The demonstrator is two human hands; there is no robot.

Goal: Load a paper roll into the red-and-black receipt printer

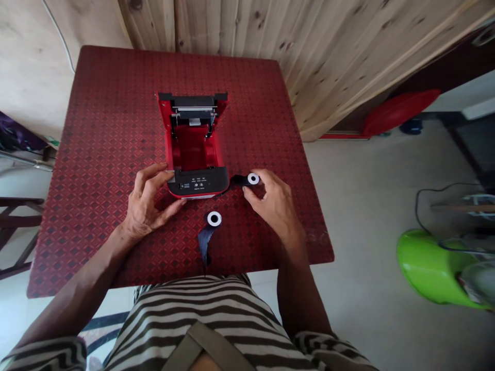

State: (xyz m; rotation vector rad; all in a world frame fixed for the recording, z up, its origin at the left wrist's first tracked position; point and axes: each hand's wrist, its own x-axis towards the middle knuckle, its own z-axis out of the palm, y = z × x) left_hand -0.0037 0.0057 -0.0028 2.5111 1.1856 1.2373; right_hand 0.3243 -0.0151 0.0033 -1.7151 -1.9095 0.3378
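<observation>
A red and black label printer (199, 180) stands on the table with its lid (193, 105) raised, showing a bare red compartment inside. My left hand (149, 198) grips the printer's front left corner, fingers on the top edge and thumb at the front. To the printer's right, my right hand (273, 198) pinches a small roll of dark ribbon (253, 179) with a white ring-shaped end. A dark strip runs from that roll toward the printer's side. In front of the printer, a second dark ribbon roll (214, 219) rests on the table, its loose tail (203, 245) trailing toward me.
The red patterned table (116, 103) meets a wooden plank wall (232, 26) at the back. On the floor to the right are a green bin (429, 263) and a black cable (419, 198). A dark wooden chair (15, 221) is at the left.
</observation>
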